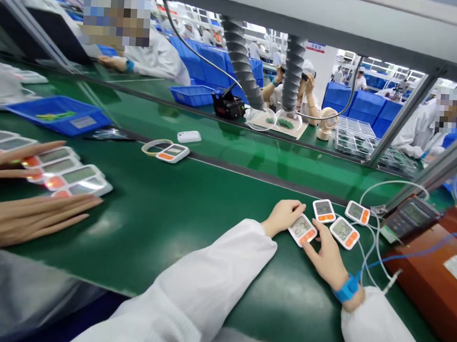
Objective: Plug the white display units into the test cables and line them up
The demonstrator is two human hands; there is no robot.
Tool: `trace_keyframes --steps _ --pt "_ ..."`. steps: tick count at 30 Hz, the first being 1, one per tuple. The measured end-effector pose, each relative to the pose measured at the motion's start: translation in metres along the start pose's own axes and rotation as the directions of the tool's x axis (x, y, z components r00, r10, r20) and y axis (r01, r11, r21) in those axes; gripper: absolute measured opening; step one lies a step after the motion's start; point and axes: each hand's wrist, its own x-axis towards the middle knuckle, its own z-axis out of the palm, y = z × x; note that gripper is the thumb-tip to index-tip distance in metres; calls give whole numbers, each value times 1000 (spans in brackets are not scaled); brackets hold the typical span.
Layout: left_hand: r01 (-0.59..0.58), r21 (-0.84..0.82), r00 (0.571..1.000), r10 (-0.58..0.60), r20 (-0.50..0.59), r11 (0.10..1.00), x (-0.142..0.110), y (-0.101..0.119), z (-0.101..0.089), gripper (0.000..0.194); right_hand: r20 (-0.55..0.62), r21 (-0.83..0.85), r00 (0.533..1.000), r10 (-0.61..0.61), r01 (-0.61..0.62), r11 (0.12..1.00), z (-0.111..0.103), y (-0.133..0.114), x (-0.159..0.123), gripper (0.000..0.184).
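A small white digital device (pixel 301 228), with a lit grey display and orange buttons, is between my two hands on the green table. My left hand (pixel 285 215) is closed on its upper left edge. The fingers of my right hand (pixel 327 251) grip its right and lower edges, with the thumb by the orange buttons; a blue band circles that wrist. Beyond my right hand lie three like devices: one upright (pixel 323 210), one tilted (pixel 344 233) and one near the cables (pixel 357 212). All show digits too small to read surely.
At right, a handheld meter (pixel 413 217) rests by a brown box (pixel 433 284) with white and blue cables. At left, a co-worker's hands (pixel 34 217) touch a row of devices (pixel 78 176). A blue tray (pixel 63 112) and another device (pixel 173 153) lie farther back.
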Motion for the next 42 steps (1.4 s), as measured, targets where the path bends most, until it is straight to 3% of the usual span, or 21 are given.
trace_keyframes --steps 4,10,21,28,32,35,38,40,42 --pt "-34 -39 998 36 53 999 -8 9 7 40 64 -17 990 124 -124 992 -7 3 -11 51" --pt "-227 -47 965 231 125 973 -15 13 11 40 186 109 958 216 -239 965 -14 -2 -12 50" --pt "-210 -10 971 209 113 978 -15 6 6 33 303 -6 953 6 -5 1000 -9 -13 -5 41" --pt "-224 -3 968 223 115 975 -15 6 2 32 403 15 912 78 -91 996 -8 -23 -3 60" --pt "-213 -2 970 212 117 977 -15 5 1 35 329 121 940 85 -132 984 -10 -28 -4 40" --pt "-189 -52 973 195 123 981 -13 4 1 40 204 264 969 138 -190 946 -14 -26 -4 24" --pt "-98 -291 974 151 166 952 -16 9 2 54 64 384 963 261 -265 884 -16 -20 -6 31" --pt "-4 -534 962 150 230 846 -23 16 5 64 -21 424 932 361 -319 848 -15 -16 -7 38" --pt "83 -654 933 171 316 752 -32 26 9 66 -72 427 894 443 -374 823 -15 -12 -8 44"
